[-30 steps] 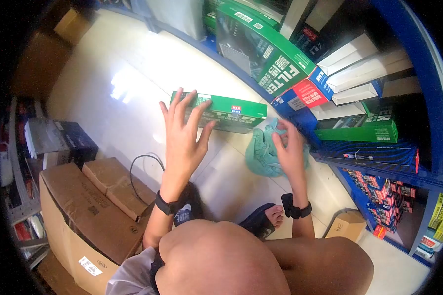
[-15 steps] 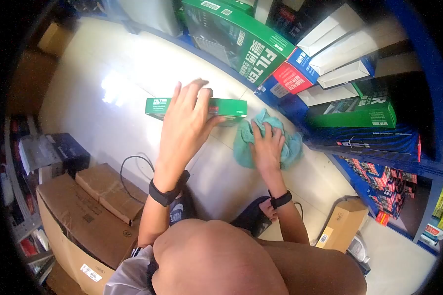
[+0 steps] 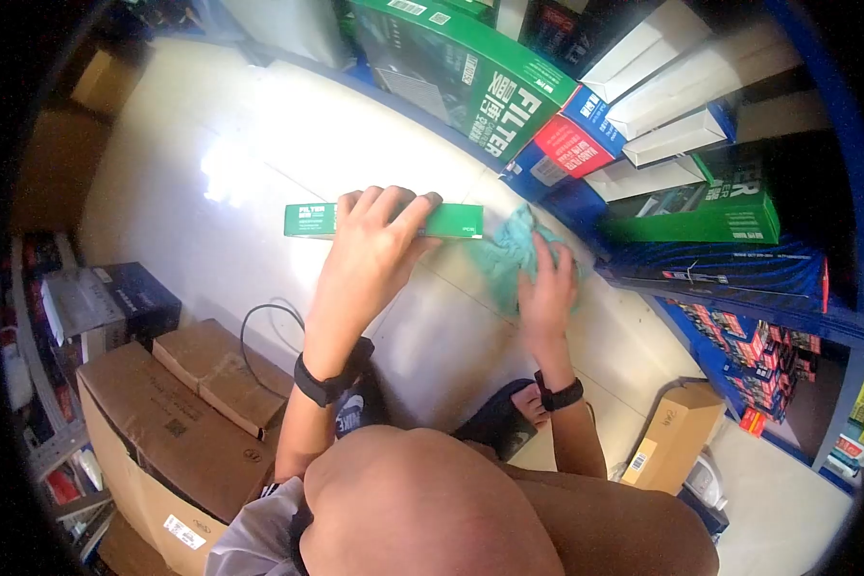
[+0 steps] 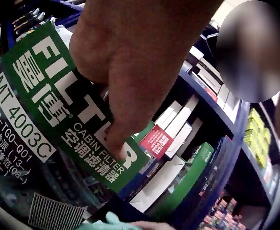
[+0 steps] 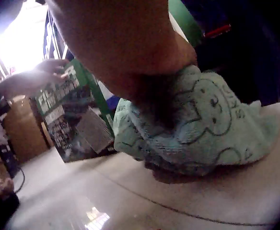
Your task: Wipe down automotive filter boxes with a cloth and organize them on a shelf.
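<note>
A green and black cabin filter box (image 3: 307, 220) stands upright on the floor, its printed front facing away from me in the head view. My left hand (image 3: 376, 235) grips it from above, fingers bent over the top and the thumb on the near side. In the left wrist view the thumb presses on the large lettering of the box (image 4: 58, 103). To the right, my right hand (image 3: 547, 298) holds a bunched teal cloth (image 3: 514, 252). The right wrist view shows the cloth (image 5: 214, 112), with a cartoon animal drawn on it, gathered beneath that hand and its fingertips hidden in the folds.
Blue shelving to the right holds a big green filter box (image 3: 480, 91), white cartons (image 3: 677, 139) and small red boxes (image 3: 763, 360). Large brown cartons (image 3: 178, 418) stand at the left, with a black cable (image 3: 259, 309) beside them. Another brown box (image 3: 672, 437) lies at lower right.
My left fingers, spread over the box a second ago, now curl over its top. The box sits straighter and further left in view. My right hand has come down onto the cloth and gathered it.
</note>
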A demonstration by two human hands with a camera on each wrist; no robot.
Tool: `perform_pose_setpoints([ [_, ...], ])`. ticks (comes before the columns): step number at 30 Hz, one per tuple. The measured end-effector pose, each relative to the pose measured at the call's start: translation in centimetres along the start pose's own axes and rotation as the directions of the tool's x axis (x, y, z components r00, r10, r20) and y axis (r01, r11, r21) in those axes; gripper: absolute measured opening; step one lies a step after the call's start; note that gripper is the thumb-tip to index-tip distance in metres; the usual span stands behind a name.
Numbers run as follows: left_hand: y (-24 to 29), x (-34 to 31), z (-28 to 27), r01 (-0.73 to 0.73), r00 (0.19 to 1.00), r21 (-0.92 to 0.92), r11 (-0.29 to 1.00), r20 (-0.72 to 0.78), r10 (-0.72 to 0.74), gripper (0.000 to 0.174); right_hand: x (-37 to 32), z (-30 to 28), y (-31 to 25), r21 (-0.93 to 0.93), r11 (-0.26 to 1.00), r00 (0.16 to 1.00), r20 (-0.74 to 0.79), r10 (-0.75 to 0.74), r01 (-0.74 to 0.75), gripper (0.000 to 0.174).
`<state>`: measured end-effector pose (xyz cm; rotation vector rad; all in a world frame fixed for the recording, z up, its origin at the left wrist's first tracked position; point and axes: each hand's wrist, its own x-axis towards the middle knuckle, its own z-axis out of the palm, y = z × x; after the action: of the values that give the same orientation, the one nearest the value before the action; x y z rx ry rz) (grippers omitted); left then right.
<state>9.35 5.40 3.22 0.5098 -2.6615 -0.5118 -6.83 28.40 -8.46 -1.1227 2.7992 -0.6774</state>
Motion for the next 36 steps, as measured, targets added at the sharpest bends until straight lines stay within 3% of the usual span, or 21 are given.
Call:
perform_pose_setpoints([
  [2,0.1,-0.1,-0.1,0.0,1.0,-0.003,1.0,0.002,0.0,0.039,1.2,-1.3,-1.9,0.005,0.998,0.996,-0.046,0.07,-0.07,0.063],
  [4,0.2,-0.1,-0.2,0.001,1.0,-0.003,1.0,0.004,-0.001,0.04,2.5,-2.7,-4.0,0.313,0.949,0.999,0.008,0.034,-0.035,0.056],
  [5,0.2,-0.2,-0.1,0.008,1.0,-0.017,1.0,0.003,-0.008,0.04,2.9,-2.1,-4.8,0.373,0.927,0.999,-0.029,-0.019,0.029,0.051],
  [10,0.0,-0.1,-0.2,0.033,0.999,-0.054,0.998,0.035,-0.032,0.039,3.8,0.4,-5.2,0.363,0.929,0.992,0.121,0.03,-0.073,0.046],
  [12,-0.1,0.0,0.0,0.015,1.0,-0.079,0.997,0.0,-0.015,0.04,4.4,0.0,-4.6,0.584,0.805,0.977,0.211,-0.026,-0.105,0.044],
  [16,-0.1,0.0,0.3,0.015,1.0,-0.034,0.999,-0.008,-0.016,0.043,4.2,-4.0,-6.1,0.75,0.661,0.997,0.067,-0.037,-0.026,0.045],
  [21,-0.1,-0.1,0.2,0.021,1.0,-0.059,0.998,0.008,-0.021,0.045,4.1,-3.7,-6.4,0.643,0.764,0.999,-0.005,-0.054,0.045,0.046],
  [23,-0.3,0.0,0.2,0.015,1.0,-0.056,0.998,0.004,-0.015,0.045,4.3,-1.1,-5.4,0.359,0.919,0.985,-0.013,-0.171,0.164,0.045],
  [24,-0.3,-0.1,0.3,0.014,1.0,-0.059,0.998,0.009,-0.013,0.045,4.3,-0.2,-5.3,0.361,0.917,0.984,-0.014,-0.176,0.169,0.045],
  [27,-0.3,-0.3,0.2,0.014,1.0,-0.091,0.996,-0.004,-0.015,0.045,4.2,1.6,-5.4,0.106,0.992,0.978,0.186,-0.091,0.072,0.043],
  [30,-0.1,-0.2,-0.1,0.039,0.999,-0.091,0.995,0.025,-0.036,0.045,4.1,3.1,-5.4,-0.06,0.985,0.979,0.132,-0.154,0.163,0.043],
  [34,-0.3,0.0,0.0,0.032,0.999,-0.062,0.998,0.012,-0.031,0.045,4.9,2.1,-5.4,0.105,0.986,0.96,0.233,-0.154,0.133,0.043],
  [36,-0.1,-0.2,0.1,0.025,1.0,-0.055,0.998,0.005,-0.024,0.045,4.0,0.5,-5.8,0.219,0.969,0.988,0.084,-0.133,0.111,0.044],
])
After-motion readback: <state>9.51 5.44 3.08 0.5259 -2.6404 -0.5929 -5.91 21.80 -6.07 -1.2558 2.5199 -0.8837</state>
